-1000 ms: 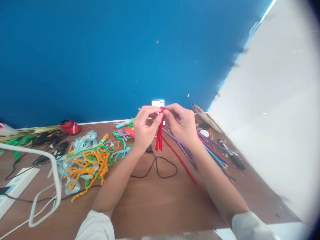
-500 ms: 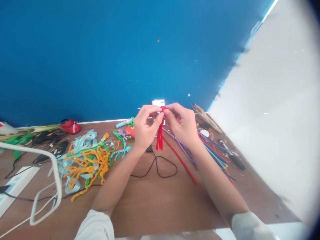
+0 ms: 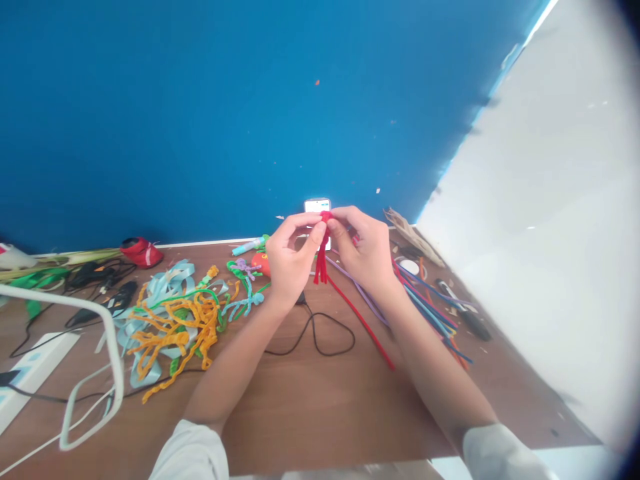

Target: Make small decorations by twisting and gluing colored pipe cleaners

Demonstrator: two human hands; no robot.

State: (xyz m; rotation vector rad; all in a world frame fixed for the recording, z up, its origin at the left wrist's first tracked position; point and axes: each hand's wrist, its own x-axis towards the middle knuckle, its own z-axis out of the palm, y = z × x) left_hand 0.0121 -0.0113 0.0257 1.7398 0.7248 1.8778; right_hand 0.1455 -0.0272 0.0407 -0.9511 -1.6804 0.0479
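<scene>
Between my two hands, above the table, is a bunch of red pipe cleaners [image 3: 323, 265], gathered at the top with their ends hanging down. My left hand [image 3: 294, 257] pinches the top of the bunch between thumb and fingers. From the other side my right hand [image 3: 364, 248] pinches the same top part, its thumb close to the left thumb. Behind the fingers a phone [image 3: 317, 205] with a lit screen stands against the wall, partly covered by my hands. A single red pipe cleaner [image 3: 361, 321] lies on the table below my right hand.
Orange braided pipe cleaners [image 3: 183, 333] and light blue ribbon [image 3: 173, 283] are heaped at left, near a white tubular frame [image 3: 116, 360] and power strip [image 3: 37, 367]. Coloured pipe cleaners [image 3: 430, 313] lie at right beside a marker [image 3: 453, 293]. A black cable [image 3: 333, 353] loops in the middle.
The hanging red ends have risen and now look shorter, tilted slightly differently. Both hands keep pinching the top, with the left hand shifted very slightly.
</scene>
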